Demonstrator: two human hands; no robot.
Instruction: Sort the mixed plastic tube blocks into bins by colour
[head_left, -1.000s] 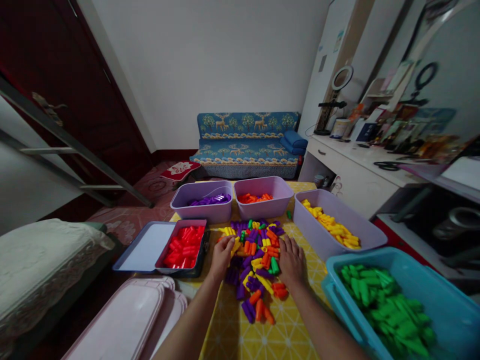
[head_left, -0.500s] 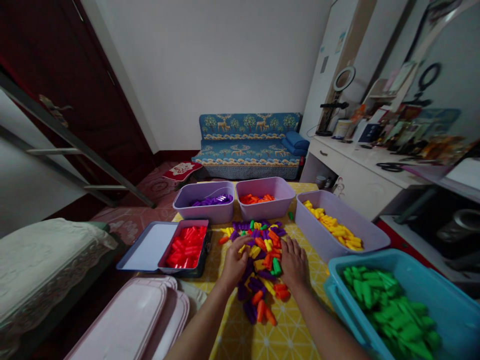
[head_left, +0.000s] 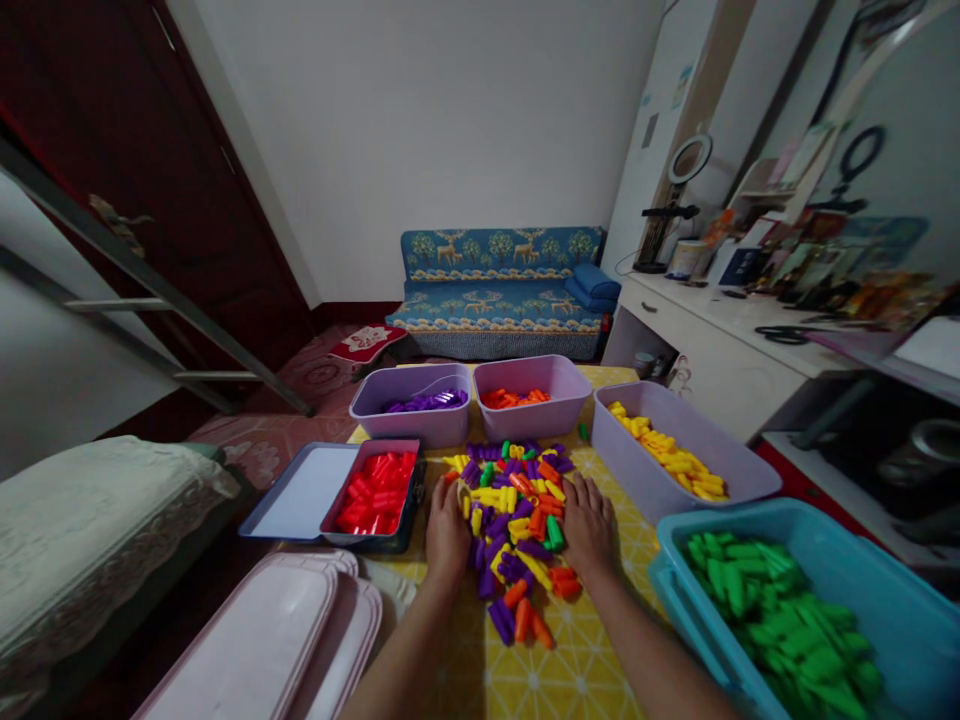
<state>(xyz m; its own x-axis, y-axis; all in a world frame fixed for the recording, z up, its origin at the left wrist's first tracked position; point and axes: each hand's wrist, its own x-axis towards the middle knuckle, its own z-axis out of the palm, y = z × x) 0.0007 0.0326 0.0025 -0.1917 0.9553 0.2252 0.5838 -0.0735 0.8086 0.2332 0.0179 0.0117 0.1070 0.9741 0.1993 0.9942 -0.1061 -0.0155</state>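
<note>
A mixed pile of small plastic pieces (head_left: 517,520), in purple, yellow, orange and green, lies spread on the yellow patterned tablecloth (head_left: 585,670). My left hand (head_left: 448,530) rests against the left edge of the pile, its fingers stretched forward and nothing visible in its grasp. At the right edge lies my right hand (head_left: 589,525), fingers extended and flat beside an orange and a green piece. Some purple and orange pieces (head_left: 525,622) sit at the near end of the pile, between my forearms.
Beyond the pile stand bins of purple (head_left: 409,410), orange (head_left: 531,400) and yellow pieces (head_left: 667,450). A blue bin (head_left: 802,530) at right holds green pieces. Left are an open case (head_left: 371,490) of red pieces and stacked pink lids (head_left: 255,630).
My left hand has moved left from over the pile to its edge, its fingers straightening and uncovering yellow and purple pieces. My right hand has stayed almost in place.
</note>
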